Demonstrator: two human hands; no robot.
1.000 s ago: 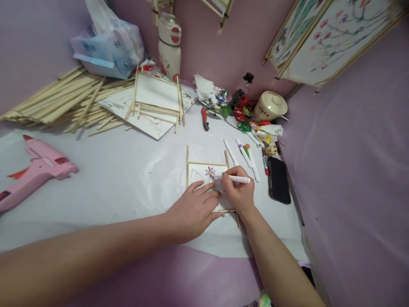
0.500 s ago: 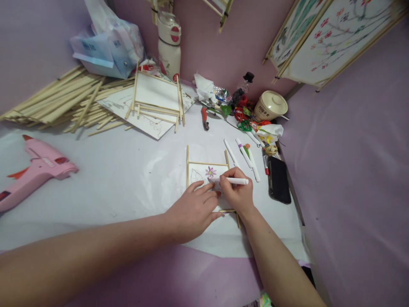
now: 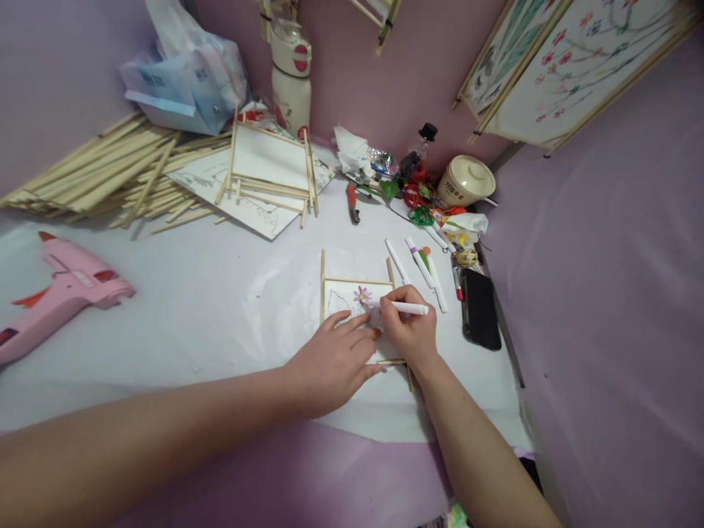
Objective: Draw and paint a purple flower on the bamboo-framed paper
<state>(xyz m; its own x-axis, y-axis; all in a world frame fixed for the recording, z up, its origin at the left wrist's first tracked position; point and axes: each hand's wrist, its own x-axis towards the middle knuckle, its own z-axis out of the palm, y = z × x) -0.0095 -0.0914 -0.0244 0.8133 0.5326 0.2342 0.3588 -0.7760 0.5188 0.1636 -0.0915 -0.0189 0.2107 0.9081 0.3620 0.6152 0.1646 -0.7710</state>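
A small white picture panel (image 3: 336,289) framed with thin wooden sticks (image 3: 323,268) lies on the table. On it are a purple flower (image 3: 362,295) and pencil outlines of leaves. My left hand (image 3: 338,359) rests with spread fingers across the panel's lower left, holding nothing. In my right hand (image 3: 411,330) a white marker (image 3: 404,307) is pinched between thumb and fingers. The marker's tip end is at the flower's right edge. Both hands cover the lower part of the panel. Several other white markers (image 3: 421,264) lie just beyond my right hand.
A pink glue gun (image 3: 77,282) lies at left, below a pile of wooden sticks (image 3: 99,165). Another stick frame (image 3: 269,158), a bottle (image 3: 291,81) and a red-handled tool (image 3: 353,204) stand or lie behind. At right are a phone (image 3: 480,309) and a lidded bowl (image 3: 466,182).
The marker's tip has shifted slightly up and right, from the flower's lower edge to its right edge. My left hand stays in place.
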